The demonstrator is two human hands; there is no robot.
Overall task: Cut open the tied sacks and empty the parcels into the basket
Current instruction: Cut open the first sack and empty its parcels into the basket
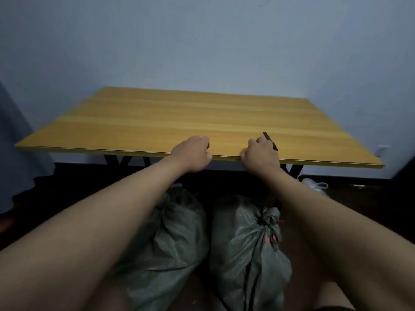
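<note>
Two grey-green sacks lie on the dark floor between my forearms, the left sack and the right sack. The right one is tied at its neck in a knot with a bit of red cord. Above them, my left hand rests at the front edge of the yellow wooden table, fingers curled and holding nothing. My right hand sits at the same edge and grips a slim dark cutter whose tip sticks out over the tabletop. No basket is in view.
The table stands on black crossed legs against a pale blue wall. A white plastic bag lies on the floor under the table's right end. A grey cloth hangs at the far left.
</note>
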